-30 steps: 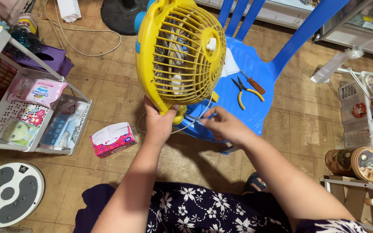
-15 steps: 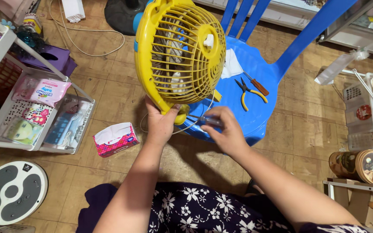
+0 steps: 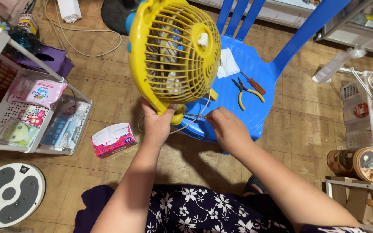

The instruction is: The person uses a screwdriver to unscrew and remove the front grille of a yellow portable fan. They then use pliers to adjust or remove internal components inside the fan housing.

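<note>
A small yellow fan [image 3: 175,54] with a round wire-style grille is held upright over the front of a blue plastic chair [image 3: 242,86]. My left hand [image 3: 158,125] grips the fan's lower rim and base. My right hand [image 3: 225,129] pinches a thin white wire [image 3: 195,117] that runs from the fan's bottom. On the chair seat lie yellow-handled pliers [image 3: 247,90], a red-handled screwdriver [image 3: 254,83] and a white cloth [image 3: 226,62].
A pink tissue box [image 3: 114,139] lies on the wooden floor. A white wire rack [image 3: 31,116] with packets stands at left, a round grey disc [image 3: 9,194] at lower left, round tins [image 3: 361,163] on a shelf at right.
My right hand has shifted left along the wire toward the fan's base. The fan stays held in my left hand, tilted much the same.
</note>
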